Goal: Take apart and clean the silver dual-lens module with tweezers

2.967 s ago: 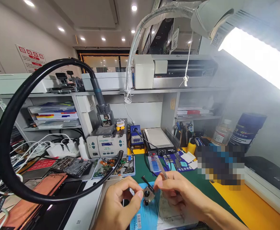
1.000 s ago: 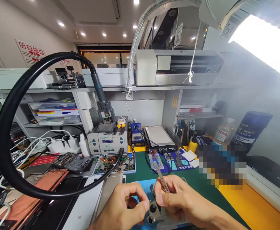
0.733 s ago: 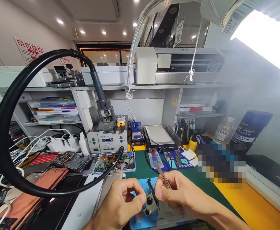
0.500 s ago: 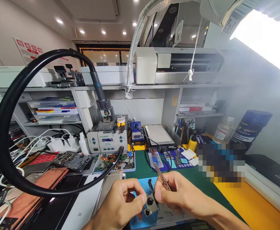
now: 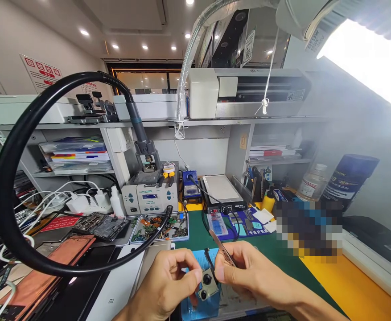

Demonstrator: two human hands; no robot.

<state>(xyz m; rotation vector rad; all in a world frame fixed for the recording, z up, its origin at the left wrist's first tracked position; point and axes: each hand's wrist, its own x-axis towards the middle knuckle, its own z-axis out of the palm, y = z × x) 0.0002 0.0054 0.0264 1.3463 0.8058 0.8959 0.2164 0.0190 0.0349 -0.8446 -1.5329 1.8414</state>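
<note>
Low in the middle of the view, my left hand (image 5: 166, 285) pinches a small silver camera module (image 5: 206, 285) with two dark lenses and a thin black flex strip. My right hand (image 5: 245, 276) is closed on metal tweezers (image 5: 221, 248), whose free end points up and away from me, and its thumb touches the module's right side. Both hands hover over a blue sheet (image 5: 195, 307) on the green mat (image 5: 269, 249).
A thick black hose (image 5: 21, 133) loops from the hot-air station (image 5: 150, 198) on the left. Behind stand a tray of small parts (image 5: 158, 229), a heating plate (image 5: 222, 191), bottles (image 5: 312, 183) and a dark can (image 5: 347, 178). Phone panels (image 5: 64, 258) lie at the left.
The camera module has turned and shifted slightly between my fingers, and the tweezers' free end has tilted a little to the left. Both hands stay in the same spot.
</note>
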